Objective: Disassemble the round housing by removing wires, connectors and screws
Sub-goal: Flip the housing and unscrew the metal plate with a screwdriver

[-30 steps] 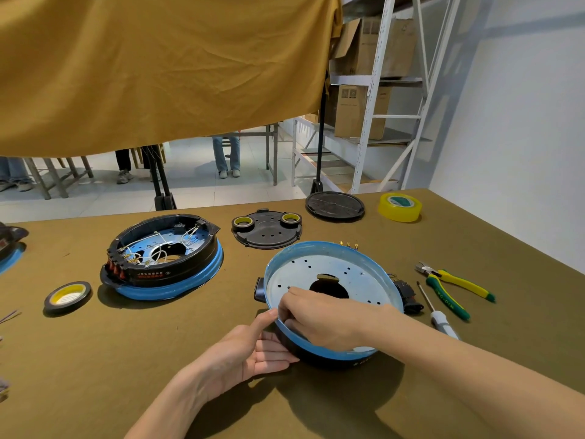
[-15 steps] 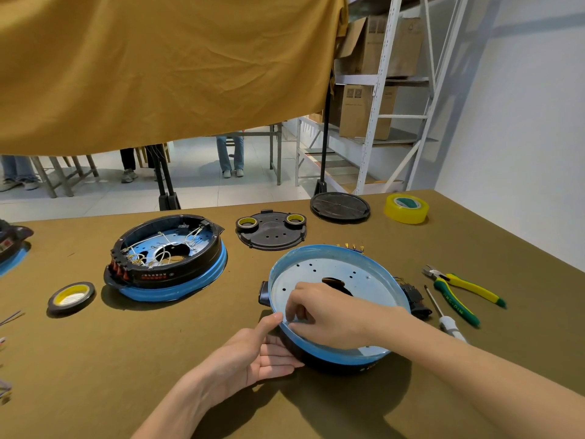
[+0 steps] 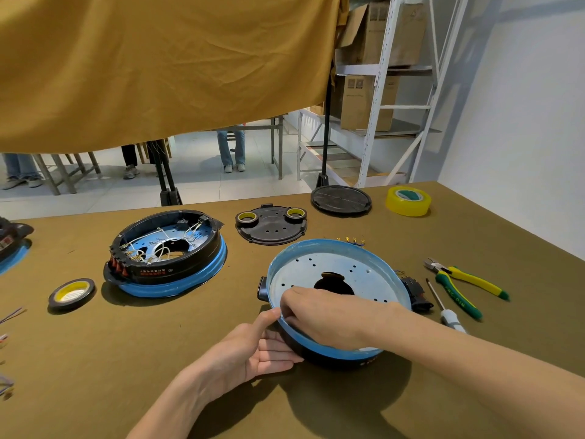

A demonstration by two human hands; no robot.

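The left hand [image 3: 250, 350] lies palm up, its forearm entering from 6 o'clock; the thumb stretches toward 1 o'clock and the fingers lie nearly straight, pointing to 3 o'clock. The right hand [image 3: 319, 315] reaches in from 4 o'clock — knuckles up, wrist level, fingers curled downward with their tips bunched at the 10 o'clock end — just beside the left thumb.

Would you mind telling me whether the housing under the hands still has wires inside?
Apparently not: the housing shows a bare perforated plate, while the second housing holds white wires. The right hand hides part.
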